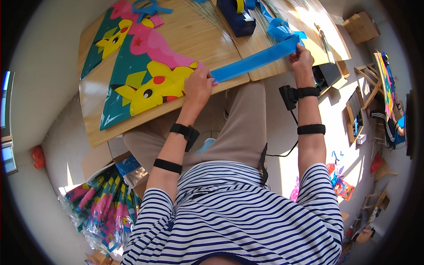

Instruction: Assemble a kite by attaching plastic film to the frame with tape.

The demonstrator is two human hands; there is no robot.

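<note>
Between my hands a wide blue ribbon is stretched taut along the table's near edge. My left hand is closed on its left end, beside the tip of a kite sheet in green, pink and yellow with a printed cartoon figure; whether the fingers also grip the sheet is hidden. My right hand pinches the ribbon's other end. More ribbon lies loosely bunched just beyond it. Another similar sheet lies farther left, with a tangle of blue strips near its top.
A dark blue tape dispenser and thin sticks lie on the wooden table. Bagged colourful kites are heaped on the floor at my left. A cardboard box stands far right. A black cable hangs beside my right arm.
</note>
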